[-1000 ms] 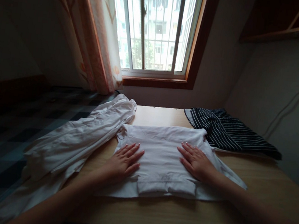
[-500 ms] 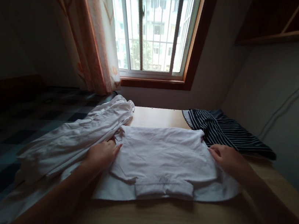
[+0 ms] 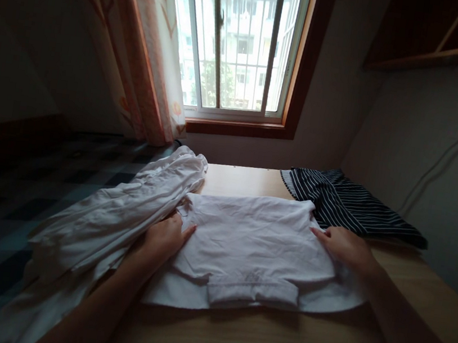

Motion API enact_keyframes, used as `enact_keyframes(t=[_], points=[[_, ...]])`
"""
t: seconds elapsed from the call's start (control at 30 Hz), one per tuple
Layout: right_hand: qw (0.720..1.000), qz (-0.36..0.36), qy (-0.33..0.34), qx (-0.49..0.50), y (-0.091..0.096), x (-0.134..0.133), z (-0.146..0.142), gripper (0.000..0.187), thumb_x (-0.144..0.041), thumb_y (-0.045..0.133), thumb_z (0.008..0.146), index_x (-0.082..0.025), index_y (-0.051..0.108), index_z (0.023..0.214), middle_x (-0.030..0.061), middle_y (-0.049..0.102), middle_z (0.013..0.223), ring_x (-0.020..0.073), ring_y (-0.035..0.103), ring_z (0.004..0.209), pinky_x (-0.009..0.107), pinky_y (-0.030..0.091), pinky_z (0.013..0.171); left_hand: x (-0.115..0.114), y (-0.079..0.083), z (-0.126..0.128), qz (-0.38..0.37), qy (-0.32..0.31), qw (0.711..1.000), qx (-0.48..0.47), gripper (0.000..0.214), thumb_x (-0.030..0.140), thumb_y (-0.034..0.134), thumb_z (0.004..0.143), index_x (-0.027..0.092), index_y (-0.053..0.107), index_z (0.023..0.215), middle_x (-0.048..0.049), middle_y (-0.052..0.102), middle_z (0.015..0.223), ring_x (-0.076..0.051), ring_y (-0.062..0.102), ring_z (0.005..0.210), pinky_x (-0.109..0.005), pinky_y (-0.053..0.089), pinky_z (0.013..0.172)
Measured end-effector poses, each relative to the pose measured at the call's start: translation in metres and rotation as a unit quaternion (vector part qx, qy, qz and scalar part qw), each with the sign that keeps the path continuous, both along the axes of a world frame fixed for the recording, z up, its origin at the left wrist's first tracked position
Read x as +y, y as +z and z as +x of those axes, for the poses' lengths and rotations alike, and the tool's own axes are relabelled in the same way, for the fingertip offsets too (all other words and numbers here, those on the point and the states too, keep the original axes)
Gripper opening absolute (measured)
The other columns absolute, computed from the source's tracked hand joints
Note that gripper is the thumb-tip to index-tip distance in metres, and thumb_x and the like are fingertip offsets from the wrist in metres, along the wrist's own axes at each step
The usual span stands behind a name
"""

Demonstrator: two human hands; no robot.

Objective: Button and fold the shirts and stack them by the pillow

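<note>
A partly folded white shirt lies flat on a wooden table, its collar end facing me. At the shirt's left edge my left hand is closed on the fabric, with the thumb lying on top. Over at the right edge my right hand grips the shirt, fingers curled over the cloth. The fingertips of both hands are partly hidden by fabric.
A crumpled white garment hangs over the table's left side. A dark striped garment lies at the back right. Behind are a window and a curtain. A checked bed cover is at the left.
Both hands lay flat on the middle of the shirt a second ago. They have slid outwards to its left and right edges and closed on the fabric.
</note>
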State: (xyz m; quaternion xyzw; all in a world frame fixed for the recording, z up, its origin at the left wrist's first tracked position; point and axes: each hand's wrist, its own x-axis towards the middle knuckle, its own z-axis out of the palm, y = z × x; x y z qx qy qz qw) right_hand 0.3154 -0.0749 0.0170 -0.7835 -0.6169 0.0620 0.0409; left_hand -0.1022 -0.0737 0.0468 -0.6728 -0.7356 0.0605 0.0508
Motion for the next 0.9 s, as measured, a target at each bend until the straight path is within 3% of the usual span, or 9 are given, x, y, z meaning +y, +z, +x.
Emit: enact_keyframes(t=[0.13, 0.27, 0.47, 0.6, 0.73, 0.8, 0.9], points=[[0.998, 0.025, 0.031, 0.051, -0.012, 0.005, 0.001, 0.051, -0.055, 0.045, 0.094, -0.017, 0.069, 0.07, 0.0142, 0.074, 0.082, 0.0275, 0.069, 0.078, 0.032, 0.042, 0.063, 0.004, -0.004, -0.005, -0.001, 0.002, 0.999, -0.05, 0.044, 0.05, 0.047, 0.097, 0.011, 0.064, 0.107, -0.0172, 0.074, 0.101, -0.03, 0.071, 0.099, -0.033, 0.049, 0.08], [0.982, 0.041, 0.021, 0.183, -0.018, 0.003, 0.003, 0.038, -0.048, 0.059, 0.087, -0.016, 0.07, 0.071, 0.0112, 0.074, 0.079, 0.0235, 0.068, 0.072, 0.028, 0.042, 0.059, 0.009, -0.004, -0.01, -0.012, 0.009, 0.994, -0.104, 0.04, 0.051, 0.047, 0.096, 0.015, 0.065, 0.097, -0.0144, 0.074, 0.096, -0.03, 0.071, 0.093, -0.033, 0.047, 0.076], [0.881, 0.031, 0.003, 0.472, -0.014, -0.001, 0.005, 0.038, -0.049, 0.074, 0.076, -0.015, 0.074, 0.093, 0.0082, 0.077, 0.092, 0.023, 0.07, 0.08, 0.024, 0.049, 0.059, 0.017, -0.01, -0.018, 0.034, -0.041, 0.969, -0.242, 0.026, 0.044, 0.059, 0.086, 0.018, 0.064, 0.084, -0.0089, 0.072, 0.088, -0.026, 0.068, 0.082, -0.031, 0.044, 0.07], [0.804, 0.037, -0.04, 0.592, -0.011, 0.0, 0.0, 0.033, -0.039, 0.076, 0.075, -0.015, 0.073, 0.098, 0.0091, 0.077, 0.095, 0.0226, 0.071, 0.079, 0.025, 0.054, 0.061, 0.024, -0.019, -0.023, 0.062, -0.046, 0.907, -0.414, 0.024, 0.041, 0.065, 0.076, 0.018, 0.062, 0.076, -0.0045, 0.068, 0.078, -0.022, 0.065, 0.076, -0.029, 0.045, 0.066], [0.719, 0.008, -0.087, 0.689, -0.011, -0.003, -0.007, 0.033, -0.033, 0.072, 0.081, -0.014, 0.069, 0.108, 0.0109, 0.078, 0.094, 0.0226, 0.073, 0.077, 0.029, 0.059, 0.065, 0.026, -0.025, -0.024, 0.034, 0.017, 0.81, -0.585, 0.036, 0.046, 0.077, 0.064, 0.018, 0.058, 0.077, 0.0009, 0.062, 0.065, -0.019, 0.062, 0.066, -0.025, 0.045, 0.056], [0.698, -0.021, -0.096, 0.709, -0.011, -0.004, -0.008, 0.037, -0.038, 0.069, 0.085, -0.013, 0.067, 0.113, 0.0124, 0.078, 0.093, 0.0245, 0.074, 0.079, 0.032, 0.061, 0.071, 0.024, -0.025, -0.022, 0.01, 0.064, 0.764, -0.642, 0.046, 0.045, 0.084, 0.057, 0.018, 0.056, 0.081, 0.0022, 0.061, 0.064, -0.018, 0.063, 0.064, -0.025, 0.047, 0.056], [0.694, -0.059, -0.089, 0.711, -0.011, -0.006, -0.007, 0.045, -0.045, 0.067, 0.088, -0.012, 0.066, 0.119, 0.0141, 0.078, 0.094, 0.0269, 0.075, 0.084, 0.036, 0.061, 0.076, 0.016, -0.019, -0.017, -0.019, 0.095, 0.706, -0.702, 0.053, 0.037, 0.09, 0.052, 0.018, 0.057, 0.088, -0.0016, 0.068, 0.073, -0.021, 0.068, 0.071, -0.028, 0.053, 0.062]])
